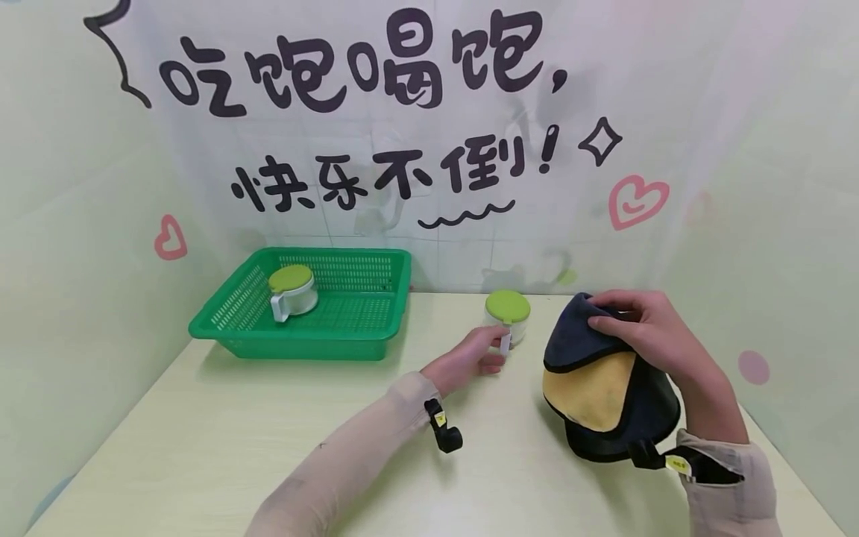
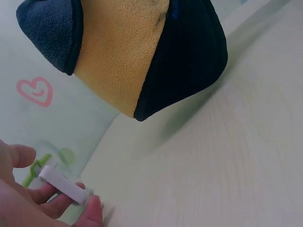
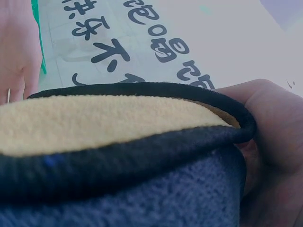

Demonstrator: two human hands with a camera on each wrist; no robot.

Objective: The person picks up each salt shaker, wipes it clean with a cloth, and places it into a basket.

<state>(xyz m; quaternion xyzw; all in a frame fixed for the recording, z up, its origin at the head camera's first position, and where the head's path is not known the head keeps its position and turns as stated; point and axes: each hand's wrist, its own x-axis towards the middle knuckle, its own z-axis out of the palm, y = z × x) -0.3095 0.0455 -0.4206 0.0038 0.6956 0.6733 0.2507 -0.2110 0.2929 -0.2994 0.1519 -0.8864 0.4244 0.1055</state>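
A small clear jar with a green lid (image 1: 507,306) stands on the table near the back wall. My left hand (image 1: 470,360) pinches its white handle (image 2: 64,184) between thumb and fingers. To the right, my right hand (image 1: 644,328) grips the top of a dark blue and yellow cloth (image 1: 604,380) that is draped in a mound on the table. The cloth (image 2: 137,52) fills the top of the left wrist view, and the cloth (image 3: 113,156) fills most of the right wrist view, with my fingers (image 3: 270,123) curled round its black edge.
A green plastic basket (image 1: 376,332) sits at the back left of the table and holds a second green-lidded jar (image 1: 292,291). A wall with printed characters and hearts stands close behind. The pale table (image 1: 221,447) stretches toward me.
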